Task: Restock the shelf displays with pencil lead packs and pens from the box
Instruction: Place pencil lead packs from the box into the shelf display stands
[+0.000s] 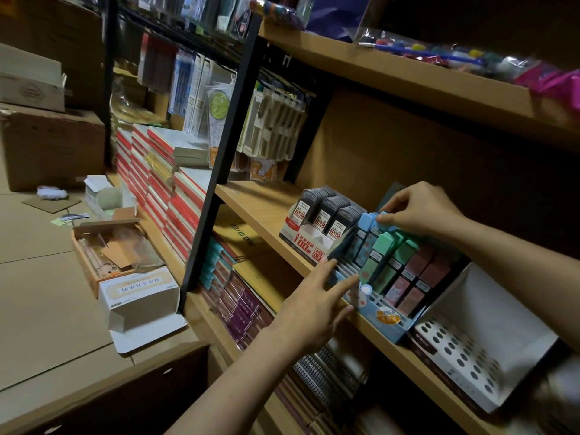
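Observation:
A blue display tray [390, 324] of pastel lead packs stands on the middle wooden shelf [260, 208]. My right hand [417, 208] pinches the top of a light-blue lead pack [365, 222] at the tray's back left. My left hand [317, 296] has straight fingers that touch the tray's front left corner. Green packs [381, 249] and pink packs [417, 274] fill the other slots. To the left sits a white display box [301, 238] with dark grey lead packs [326, 208]. An empty white pen holder with round holes [461, 350] stands to the right.
Open cardboard boxes [110, 249] and a white carton [141, 296] lie on the floor at the left. Stacked red notebooks [157, 183] fill the lower left rack. Hanging stationery packs [273, 120] sit behind a black post [226, 146]. Spiral notebooks [326, 372] occupy the shelf below.

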A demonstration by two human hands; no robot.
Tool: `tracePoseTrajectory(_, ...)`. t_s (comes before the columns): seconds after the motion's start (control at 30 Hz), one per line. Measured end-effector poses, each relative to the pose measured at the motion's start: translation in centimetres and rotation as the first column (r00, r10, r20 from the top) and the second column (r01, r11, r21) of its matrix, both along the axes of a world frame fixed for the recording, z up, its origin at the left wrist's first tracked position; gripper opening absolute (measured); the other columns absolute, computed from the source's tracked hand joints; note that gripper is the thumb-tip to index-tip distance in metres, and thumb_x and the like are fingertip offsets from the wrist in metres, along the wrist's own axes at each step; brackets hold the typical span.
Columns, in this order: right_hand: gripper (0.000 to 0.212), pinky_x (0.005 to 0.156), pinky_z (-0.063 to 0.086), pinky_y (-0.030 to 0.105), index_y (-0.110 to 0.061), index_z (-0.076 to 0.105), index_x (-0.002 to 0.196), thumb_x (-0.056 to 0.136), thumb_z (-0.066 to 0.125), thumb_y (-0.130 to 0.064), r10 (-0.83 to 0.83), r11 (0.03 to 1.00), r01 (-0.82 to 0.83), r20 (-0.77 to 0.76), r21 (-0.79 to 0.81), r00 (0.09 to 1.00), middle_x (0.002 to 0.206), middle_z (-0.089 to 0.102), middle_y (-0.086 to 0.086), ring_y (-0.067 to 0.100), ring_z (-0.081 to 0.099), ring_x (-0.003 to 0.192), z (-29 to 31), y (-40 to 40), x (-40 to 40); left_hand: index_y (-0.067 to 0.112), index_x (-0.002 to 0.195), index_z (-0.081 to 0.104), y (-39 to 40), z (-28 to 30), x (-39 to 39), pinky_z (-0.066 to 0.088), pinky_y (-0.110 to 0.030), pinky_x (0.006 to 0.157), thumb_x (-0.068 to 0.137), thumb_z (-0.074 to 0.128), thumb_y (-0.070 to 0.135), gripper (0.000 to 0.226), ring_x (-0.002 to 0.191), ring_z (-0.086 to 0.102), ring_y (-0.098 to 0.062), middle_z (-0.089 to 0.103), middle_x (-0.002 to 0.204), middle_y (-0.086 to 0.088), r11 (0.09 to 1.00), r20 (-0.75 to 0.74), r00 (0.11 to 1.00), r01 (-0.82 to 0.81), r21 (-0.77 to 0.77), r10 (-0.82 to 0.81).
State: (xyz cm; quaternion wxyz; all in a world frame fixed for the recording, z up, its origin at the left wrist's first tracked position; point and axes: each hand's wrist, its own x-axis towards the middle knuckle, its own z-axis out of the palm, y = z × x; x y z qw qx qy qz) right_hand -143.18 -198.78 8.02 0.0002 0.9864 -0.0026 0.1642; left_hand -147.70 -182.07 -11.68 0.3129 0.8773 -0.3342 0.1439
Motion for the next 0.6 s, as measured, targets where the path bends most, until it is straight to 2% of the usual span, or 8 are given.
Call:
tracePoseTrajectory(0.1, 0.016, 0.064, 0.055, 0.027, -0.028, 0.073, 0.075, 0.073, 0.081, -0.042, -0.011, 1.0, 0.011, -0.01, -0.004, 1.0, 0.072, 0.069, -0.009, 0.003, 0.061, 0.069, -0.2, 0.1, -0.2, 0.042, 0.15, 0.016, 0.1, 0.0, 0.0, 0.024, -0.04, 0.115, 0.098, 0.043, 0.044, 0.058, 0.15, 0.001, -0.025, -0.001, 0.162, -0.003, 1.0, -0.007, 1.0, -0.001, -0.002, 0.001)
tracePoseTrajectory(0.2, 0.023, 0.061, 0.052, 0.024, -0.023, 0.071, 0.076, 0.069, 0.085, -0.039, -0.024, 1.0, 0.024, 0.022, 0.014, 0.999, 0.072, 0.068, -0.007, 0.004, 0.061, 0.069, -0.6, 0.0, -0.3, 0.042, 0.15, 0.015, 0.0, 0.0, -0.1, 0.025, -0.039, 0.115, 0.099, 0.043, 0.044, 0.059, 0.15, 0.001, -0.025, -0.004, 0.163, -0.002, 1.0, -0.006, 1.0, -0.008, 0.005, 0.008)
tracePoseTrajectory(0.3, 0.022, 0.062, 0.052, 0.028, -0.021, 0.074, 0.072, 0.068, 0.087, -0.037, -0.044, 0.999, 0.044, 0.068, -0.001, 0.997, 0.07, 0.068, -0.006, 0.008, 0.062, 0.07, -1.2, -0.1, -0.2, 0.042, 0.151, 0.013, -0.1, -0.1, -0.1, 0.023, -0.039, 0.115, 0.098, 0.042, 0.044, 0.06, 0.149, -0.001, -0.025, -0.006, 0.162, -0.002, 1.0, -0.007, 1.0, -0.002, 0.012, 0.002)
tracePoseTrajectory(0.37, 0.022, 0.068, 0.054, 0.032, -0.025, 0.071, 0.065, 0.072, 0.083, -0.042, -0.068, 0.998, 0.068, 0.085, 0.001, 0.994, 0.07, 0.07, -0.005, 0.01, 0.062, 0.072, -1.3, -0.1, -0.1, 0.042, 0.151, 0.012, -0.1, -0.1, -0.1, 0.02, -0.038, 0.115, 0.098, 0.042, 0.044, 0.061, 0.149, -0.003, -0.024, -0.006, 0.162, -0.001, 1.0, -0.004, 1.0, 0.002, 0.018, -0.002)
tracePoseTrajectory(0.43, 0.029, 0.066, 0.051, 0.031, -0.028, 0.068, 0.06, 0.078, 0.077, -0.049, -0.094, 0.996, 0.094, 0.088, 0.005, 0.992, 0.067, 0.069, -0.004, 0.013, 0.062, 0.072, -1.4, -0.2, 0.0, 0.043, 0.15, 0.013, 0.0, -0.2, 0.0, 0.02, -0.039, 0.115, 0.098, 0.043, 0.043, 0.061, 0.149, -0.003, -0.024, -0.005, 0.163, -0.001, 1.0, 0.002, 1.0, 0.003, 0.025, -0.003)
tracePoseTrajectory(0.6, 0.029, 0.054, 0.042, 0.024, -0.017, 0.079, 0.085, 0.088, 0.067, -0.043, -0.104, 0.992, 0.096, 0.093, 0.086, 0.99, 0.062, 0.066, -0.003, 0.013, 0.058, 0.061, -2.4, 0.1, -0.3, 0.041, 0.151, 0.013, 0.0, 0.1, 0.0, 0.016, -0.039, 0.116, 0.098, 0.042, 0.045, 0.06, 0.149, -0.006, -0.025, -0.007, 0.163, -0.004, 0.999, -0.007, 1.0, 0.013, 0.048, -0.013)
